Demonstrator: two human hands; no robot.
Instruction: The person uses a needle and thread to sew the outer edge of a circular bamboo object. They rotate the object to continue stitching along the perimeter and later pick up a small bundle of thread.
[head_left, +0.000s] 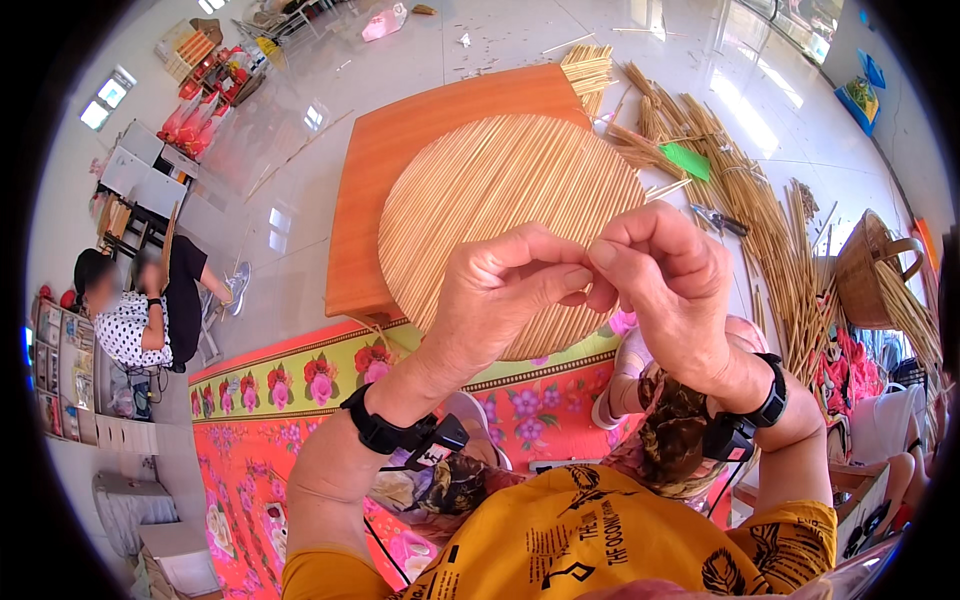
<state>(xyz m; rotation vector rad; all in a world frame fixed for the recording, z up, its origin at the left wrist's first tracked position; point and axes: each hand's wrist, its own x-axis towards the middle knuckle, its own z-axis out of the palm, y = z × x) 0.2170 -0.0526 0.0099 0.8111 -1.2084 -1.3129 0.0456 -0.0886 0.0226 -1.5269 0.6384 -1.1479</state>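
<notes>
My left hand (508,288) and my right hand (668,290) meet fingertip to fingertip, raised over a round board of straw-coloured stalks (480,190). Each hand is closed, thumb and forefinger pinched together. Whatever they pinch is too small or too hidden to make out. The stalks of the round board lie side by side, and its edge is cut into a circle. It rests on an orange-brown wooden table (352,235) and overhangs the near side. My hands cover part of its near right edge.
Loose stalk bundles (740,180) lie on the floor at the right, with pruning shears (722,220) and a green piece (688,160) among them. Beyond stands a wicker basket (868,275). A red floral cloth (260,440) spreads below. A seated person (140,310) is at the left.
</notes>
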